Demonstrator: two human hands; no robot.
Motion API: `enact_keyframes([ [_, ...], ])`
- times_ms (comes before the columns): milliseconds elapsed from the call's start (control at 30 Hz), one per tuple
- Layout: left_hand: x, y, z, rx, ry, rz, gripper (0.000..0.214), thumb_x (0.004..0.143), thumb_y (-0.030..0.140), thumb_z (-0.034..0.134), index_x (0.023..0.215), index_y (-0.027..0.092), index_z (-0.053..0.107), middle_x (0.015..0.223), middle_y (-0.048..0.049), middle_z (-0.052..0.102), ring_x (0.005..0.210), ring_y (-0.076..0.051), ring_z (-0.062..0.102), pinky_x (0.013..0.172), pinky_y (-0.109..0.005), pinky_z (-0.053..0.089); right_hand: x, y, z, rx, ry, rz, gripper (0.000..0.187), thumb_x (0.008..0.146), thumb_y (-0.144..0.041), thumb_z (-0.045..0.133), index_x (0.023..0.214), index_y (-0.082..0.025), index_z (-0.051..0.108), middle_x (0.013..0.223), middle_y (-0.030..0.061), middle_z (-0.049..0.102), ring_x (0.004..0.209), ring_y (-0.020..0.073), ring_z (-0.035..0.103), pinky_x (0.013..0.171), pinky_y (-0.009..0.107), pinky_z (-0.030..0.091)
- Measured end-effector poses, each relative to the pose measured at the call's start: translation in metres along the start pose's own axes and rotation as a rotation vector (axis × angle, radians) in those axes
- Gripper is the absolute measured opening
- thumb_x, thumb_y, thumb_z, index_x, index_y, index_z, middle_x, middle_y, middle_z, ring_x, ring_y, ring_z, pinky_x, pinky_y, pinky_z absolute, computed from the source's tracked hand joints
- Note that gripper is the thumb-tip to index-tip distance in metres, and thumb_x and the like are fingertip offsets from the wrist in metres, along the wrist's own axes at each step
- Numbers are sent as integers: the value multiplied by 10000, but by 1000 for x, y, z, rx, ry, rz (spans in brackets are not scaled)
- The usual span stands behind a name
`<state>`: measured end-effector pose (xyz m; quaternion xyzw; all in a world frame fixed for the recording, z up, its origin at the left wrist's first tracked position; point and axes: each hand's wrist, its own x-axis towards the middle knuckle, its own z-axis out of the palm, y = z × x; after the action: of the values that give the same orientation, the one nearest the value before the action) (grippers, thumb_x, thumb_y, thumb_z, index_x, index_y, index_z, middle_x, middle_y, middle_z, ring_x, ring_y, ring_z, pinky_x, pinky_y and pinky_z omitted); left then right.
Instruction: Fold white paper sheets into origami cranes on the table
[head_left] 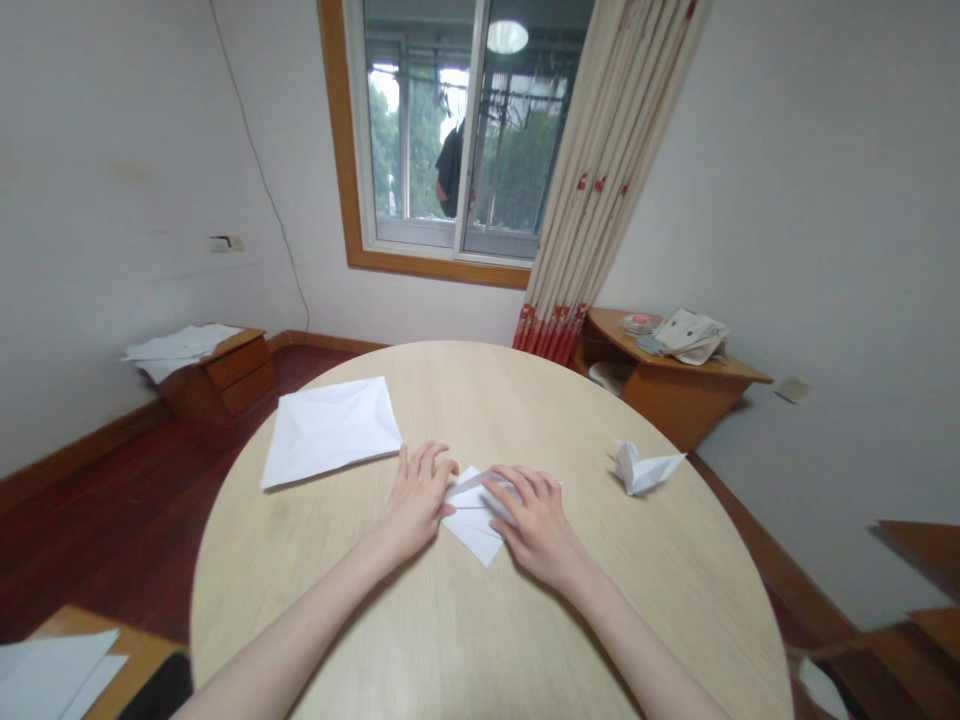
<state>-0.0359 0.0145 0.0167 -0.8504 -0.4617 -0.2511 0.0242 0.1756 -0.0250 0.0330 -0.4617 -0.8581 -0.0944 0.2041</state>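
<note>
A partly folded sheet of white paper (pixel 478 535) lies on the round table with a point toward me and a flap raised along its upper part. My left hand (pixel 418 497) grips its left corner between thumb and index finger, the other fingers loosely bent. At the right side, my right hand (pixel 536 520) is closed on the raised flap, fingers over the top and thumb nearer me; it hides part of the paper. A finished folded paper bird (pixel 643 470) stands to the right, apart from both hands.
A stack of white paper sheets (pixel 334 430) lies on the left of the pale wooden table (pixel 480 660). Beyond it are a small drawer cabinet (pixel 240 375) with papers and a corner shelf (pixel 667 390) with a cloth bag. More sheets (pixel 56 670) lie at lower left.
</note>
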Motion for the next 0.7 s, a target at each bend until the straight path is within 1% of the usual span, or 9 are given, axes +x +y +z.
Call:
enact_keyframes([
  [133,1,-3,1,1,23,56,604,756,21,509,1309,218,366,1398,-127,370,1355,-312,261,1100,-617,155,0,5,-3,-30,-47,12,518,881,-337,527,1360,-172,418,1415,132,441,1282,269,349,1036,451,219],
  [233,2,-3,4,-99,1,141,668,773,-3,435,1387,211,283,1432,-123,356,1383,-267,229,1119,-571,195,0,8,-2,-34,-79,25,573,886,-392,512,1398,-178,366,1433,126,429,1303,270,340,1056,461,177],
  [333,0,1,7,-224,-44,175,652,793,-1,406,1408,173,276,1445,-131,369,1383,-229,255,1132,-493,257,0,9,1,-30,-104,34,602,894,-421,495,1424,-193,324,1435,124,430,1303,273,351,1056,476,167],
  [433,-2,8,10,-289,-91,123,584,846,70,420,1409,163,297,1449,-128,384,1371,-229,295,1127,-471,292,0,9,2,-31,-110,40,606,901,-434,482,1434,-200,309,1431,128,435,1301,276,362,1054,481,172],
  [533,-4,14,12,-294,-130,88,529,890,143,428,1405,165,312,1453,-114,390,1365,-226,316,1129,-454,302,0,9,2,-30,-103,51,601,903,-444,483,1429,-204,318,1420,130,448,1293,276,375,1054,479,184],
  [700,-5,19,17,-268,-131,93,533,886,116,420,1406,141,305,1459,-125,382,1365,-214,322,1133,-427,305,1,10,6,-15,-99,59,567,912,-443,480,1403,-190,355,1391,140,482,1267,274,415,1040,489,221],
])
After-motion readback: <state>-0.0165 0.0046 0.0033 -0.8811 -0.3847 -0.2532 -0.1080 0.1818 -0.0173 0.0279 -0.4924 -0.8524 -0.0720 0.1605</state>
